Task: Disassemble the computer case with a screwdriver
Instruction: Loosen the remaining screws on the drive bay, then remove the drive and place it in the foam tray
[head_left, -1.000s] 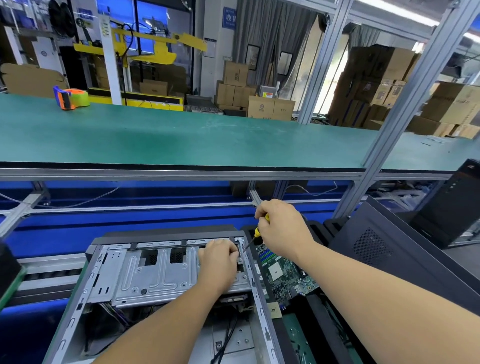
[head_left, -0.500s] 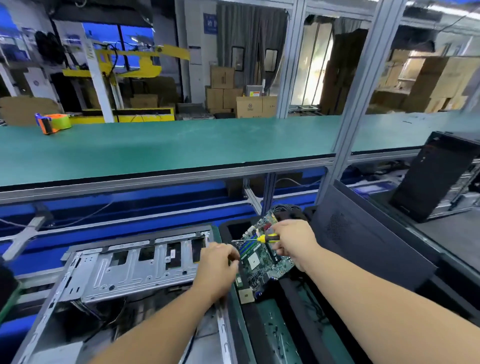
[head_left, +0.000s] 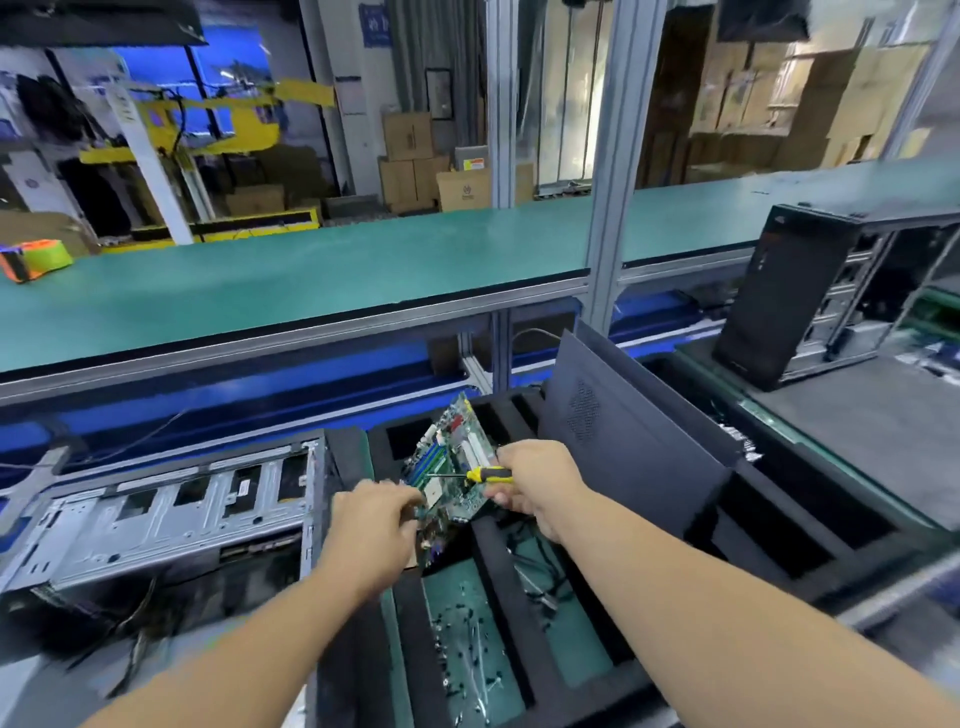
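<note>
Lying open on its side at the left, the grey sheet-metal computer case (head_left: 166, 514) sits just beside the left hand (head_left: 371, 530), whose curled fingers grip the near edge of a green motherboard (head_left: 452, 467) tilted over a black foam tray (head_left: 488, 561); the right hand (head_left: 540, 483) holds the board's right edge together with a yellow-handled screwdriver (head_left: 480, 474), pointing left

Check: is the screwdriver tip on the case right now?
No. The screwdriver in the right hand lies across the green board over the black tray, away from the case.
</note>
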